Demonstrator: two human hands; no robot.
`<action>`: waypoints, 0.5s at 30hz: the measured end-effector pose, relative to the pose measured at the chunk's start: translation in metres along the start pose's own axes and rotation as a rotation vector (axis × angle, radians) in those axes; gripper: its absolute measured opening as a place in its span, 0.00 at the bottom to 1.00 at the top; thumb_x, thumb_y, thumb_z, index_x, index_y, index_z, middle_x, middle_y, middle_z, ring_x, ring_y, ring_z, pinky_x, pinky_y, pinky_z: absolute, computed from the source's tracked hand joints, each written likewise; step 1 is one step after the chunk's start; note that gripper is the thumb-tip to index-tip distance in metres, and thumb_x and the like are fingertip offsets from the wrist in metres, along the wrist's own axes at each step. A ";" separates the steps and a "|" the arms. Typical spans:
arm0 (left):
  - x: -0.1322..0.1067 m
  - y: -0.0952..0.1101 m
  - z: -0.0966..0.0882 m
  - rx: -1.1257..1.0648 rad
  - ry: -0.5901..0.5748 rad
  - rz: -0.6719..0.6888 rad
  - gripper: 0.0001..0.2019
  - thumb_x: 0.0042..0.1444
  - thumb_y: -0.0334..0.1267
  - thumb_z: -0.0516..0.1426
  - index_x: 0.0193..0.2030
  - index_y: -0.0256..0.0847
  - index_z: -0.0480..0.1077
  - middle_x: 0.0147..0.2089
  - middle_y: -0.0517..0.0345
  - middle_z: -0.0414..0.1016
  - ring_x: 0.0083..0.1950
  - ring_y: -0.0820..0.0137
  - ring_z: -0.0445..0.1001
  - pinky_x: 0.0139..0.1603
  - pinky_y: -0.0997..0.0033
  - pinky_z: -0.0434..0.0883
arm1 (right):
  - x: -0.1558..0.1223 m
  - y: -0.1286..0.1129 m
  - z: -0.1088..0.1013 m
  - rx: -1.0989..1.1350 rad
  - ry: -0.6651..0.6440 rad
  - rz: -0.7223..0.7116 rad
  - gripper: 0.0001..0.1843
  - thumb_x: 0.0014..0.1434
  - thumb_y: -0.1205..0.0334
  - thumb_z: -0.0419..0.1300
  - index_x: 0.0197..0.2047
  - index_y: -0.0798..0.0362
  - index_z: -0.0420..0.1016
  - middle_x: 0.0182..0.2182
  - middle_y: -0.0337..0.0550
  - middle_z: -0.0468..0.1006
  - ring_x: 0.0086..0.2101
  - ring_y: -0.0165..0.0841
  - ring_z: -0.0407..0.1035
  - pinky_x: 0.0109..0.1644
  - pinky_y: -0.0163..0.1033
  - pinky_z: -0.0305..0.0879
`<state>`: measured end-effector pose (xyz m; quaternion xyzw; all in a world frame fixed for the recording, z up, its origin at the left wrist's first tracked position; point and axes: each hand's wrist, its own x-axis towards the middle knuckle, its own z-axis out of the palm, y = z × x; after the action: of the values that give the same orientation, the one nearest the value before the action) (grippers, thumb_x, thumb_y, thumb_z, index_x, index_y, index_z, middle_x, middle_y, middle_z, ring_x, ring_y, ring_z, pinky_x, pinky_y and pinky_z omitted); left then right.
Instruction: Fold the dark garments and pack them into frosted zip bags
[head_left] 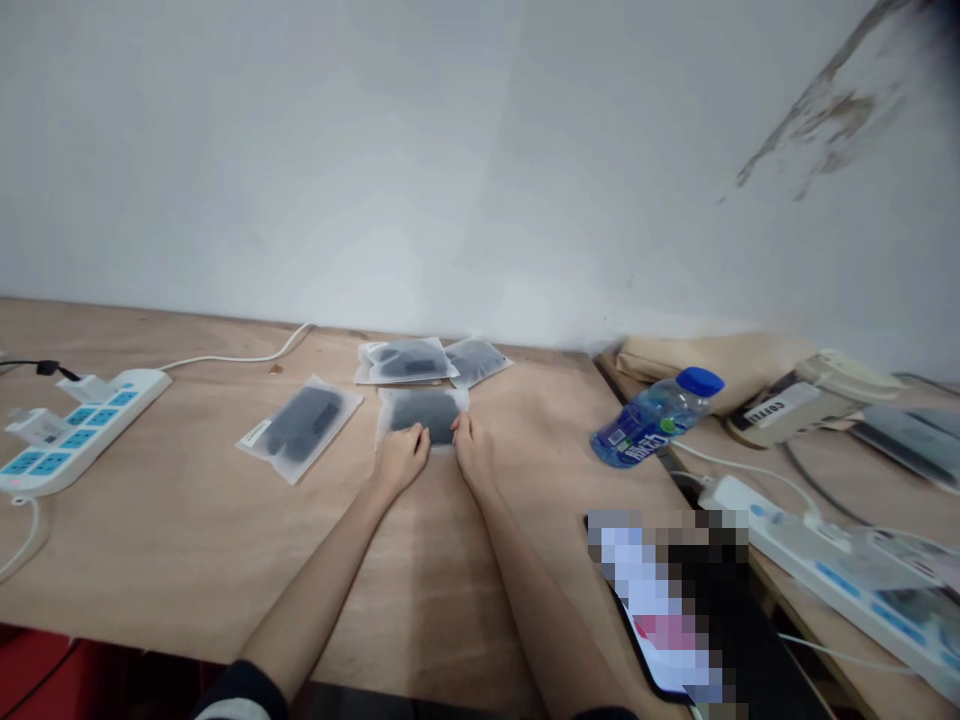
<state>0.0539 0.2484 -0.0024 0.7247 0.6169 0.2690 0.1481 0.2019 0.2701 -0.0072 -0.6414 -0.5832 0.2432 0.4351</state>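
Observation:
Both hands rest on a frosted plastic pouch with a dark flat item inside, lying on the wooden table. My left hand is closed at the pouch's near left edge, its fingers curled. Across from it, my right hand has its fingers bent at the near right edge. Just behind lie two similar pouches, one at the left and another partly under it at the right. A further pouch lies tilted to the left of my hands.
At the left is a white power strip with plugs and cables. To the right stand a blue-capped bottle, a coffee cup and another power strip. A phone lies near the front right. A wall closes off the back.

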 end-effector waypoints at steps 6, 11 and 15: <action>-0.004 0.000 -0.006 -0.314 0.091 -0.107 0.15 0.60 0.45 0.52 0.26 0.41 0.69 0.29 0.53 0.76 0.37 0.65 0.76 0.39 0.71 0.64 | -0.004 -0.002 -0.003 -0.016 0.031 -0.038 0.25 0.65 0.51 0.37 0.28 0.49 0.68 0.23 0.40 0.74 0.28 0.35 0.69 0.34 0.36 0.58; 0.013 -0.004 -0.015 -0.701 0.221 -0.297 0.16 0.61 0.45 0.49 0.33 0.39 0.72 0.25 0.57 0.75 0.26 0.71 0.73 0.30 0.73 0.67 | -0.014 -0.004 -0.006 -0.060 0.048 -0.088 0.21 0.65 0.51 0.41 0.29 0.49 0.70 0.27 0.43 0.76 0.30 0.36 0.69 0.35 0.36 0.57; 0.048 -0.002 -0.018 -1.016 0.224 -0.466 0.12 0.59 0.43 0.54 0.36 0.35 0.69 0.25 0.52 0.77 0.19 0.74 0.71 0.24 0.74 0.69 | -0.016 -0.003 -0.005 -0.058 -0.004 -0.136 0.19 0.64 0.51 0.44 0.28 0.49 0.69 0.26 0.41 0.74 0.29 0.34 0.68 0.35 0.35 0.56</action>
<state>0.0466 0.2933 0.0216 0.3741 0.5655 0.5676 0.4671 0.2014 0.2537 -0.0051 -0.6122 -0.6330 0.1975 0.4307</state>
